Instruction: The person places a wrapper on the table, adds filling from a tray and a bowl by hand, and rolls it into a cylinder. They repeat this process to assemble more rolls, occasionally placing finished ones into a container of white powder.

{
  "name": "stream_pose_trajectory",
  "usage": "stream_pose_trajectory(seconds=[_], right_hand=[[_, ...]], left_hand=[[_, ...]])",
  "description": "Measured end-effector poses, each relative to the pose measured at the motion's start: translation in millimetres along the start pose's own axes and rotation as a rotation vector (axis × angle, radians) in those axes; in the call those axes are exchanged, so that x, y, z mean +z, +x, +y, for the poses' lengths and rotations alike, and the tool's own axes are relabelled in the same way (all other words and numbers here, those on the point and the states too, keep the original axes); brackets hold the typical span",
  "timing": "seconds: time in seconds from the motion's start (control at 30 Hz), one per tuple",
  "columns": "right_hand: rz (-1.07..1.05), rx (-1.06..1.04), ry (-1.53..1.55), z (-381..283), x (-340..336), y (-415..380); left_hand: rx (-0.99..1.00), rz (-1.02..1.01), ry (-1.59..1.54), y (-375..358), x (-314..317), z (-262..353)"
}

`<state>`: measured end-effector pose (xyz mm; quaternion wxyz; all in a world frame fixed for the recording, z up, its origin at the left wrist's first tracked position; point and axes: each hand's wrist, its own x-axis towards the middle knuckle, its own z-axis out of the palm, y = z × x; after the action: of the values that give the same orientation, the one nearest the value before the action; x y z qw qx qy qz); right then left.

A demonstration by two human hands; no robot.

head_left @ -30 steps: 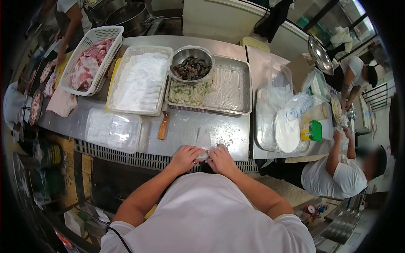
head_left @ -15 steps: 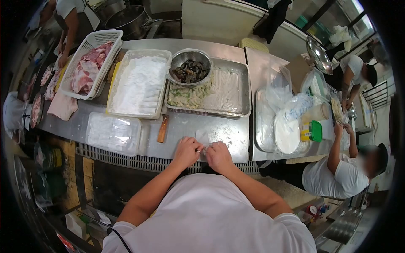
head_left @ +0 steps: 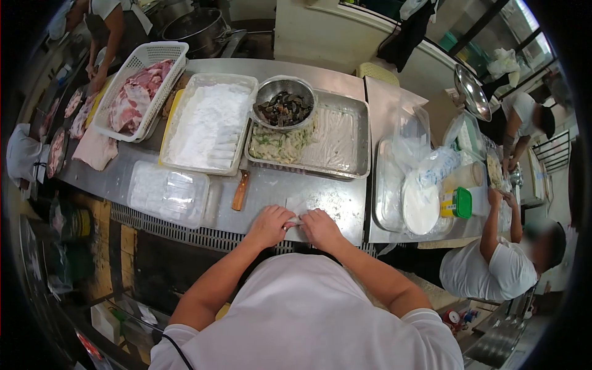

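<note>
A small pale roll point(head_left: 298, 220) is held between the fingertips of the left hand point(head_left: 269, 226) and right hand point(head_left: 322, 230) — low over the steel table's point(head_left: 336, 200) near edge — its long axis running roughly left to right, one end towards each hand. Beyond, a wooden handle point(head_left: 241, 190) and a metal tray point(head_left: 345, 132) of green-flecked filling point(head_left: 275, 145) are seen.

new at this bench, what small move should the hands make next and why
Probably a gentle forward roll: the left hand and right hand both have fingers on the small pale piece, and a thin translucent sheet appears to lie flat just beyond it.
</note>
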<state>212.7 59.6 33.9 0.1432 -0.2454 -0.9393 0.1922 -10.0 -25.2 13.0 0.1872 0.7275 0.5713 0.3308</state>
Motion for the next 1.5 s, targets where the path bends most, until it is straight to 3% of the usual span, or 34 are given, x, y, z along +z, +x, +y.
stream_pose_trajectory(seconds=[0.2, 0.3, 0.53, 0.67, 0.7, 0.8, 0.83, 1.03, 1.23, 1.33, 1.5], right_hand=[[0.05, 0.05, -0.052, 3, 7, 2], [0.01, 0.078, -0.069, 4, 6, 5], [-0.033, 0.16, 0.078, 7, -12, 15], [-0.069, 0.689, 0.207, 25, -80, 75], [0.009, 0.6, 0.048, 57, -69, 80], [-0.533, 0.881, 0.349, 78, -103, 123], [-0.591, 0.863, 0.382, 83, -100, 130], [-0.588, 0.8, 0.565, 49, -93, 159], [-0.417, 0.833, 1.369, 67, -83, 136], [-0.46, 0.768, 1.341, 65, -84, 112], [-0.396, 0.059, -0.138, 35, -76, 65]], left_hand=[[-0.091, 0.084, 0.086, 7, 7, 0], [0.047, 0.149, 0.079, 10, 7, 4], [0.037, 0.057, 0.084, 6, 8, 0], [0.038, 0.056, 0.095, 3, 8, 1], [0.042, 0.064, 0.094, 2, 8, 1], [0.05, 0.073, 0.096, 3, 7, 1], [0.05, 0.073, 0.101, 3, 6, 1], [0.051, 0.107, 0.1, 0, 9, -1], [0.03, 0.087, 0.08, -1, 8, 0], [0.048, 0.074, 0.056, -1, 5, -1], [0.065, 0.035, 0.046, -1, 8, -5]])
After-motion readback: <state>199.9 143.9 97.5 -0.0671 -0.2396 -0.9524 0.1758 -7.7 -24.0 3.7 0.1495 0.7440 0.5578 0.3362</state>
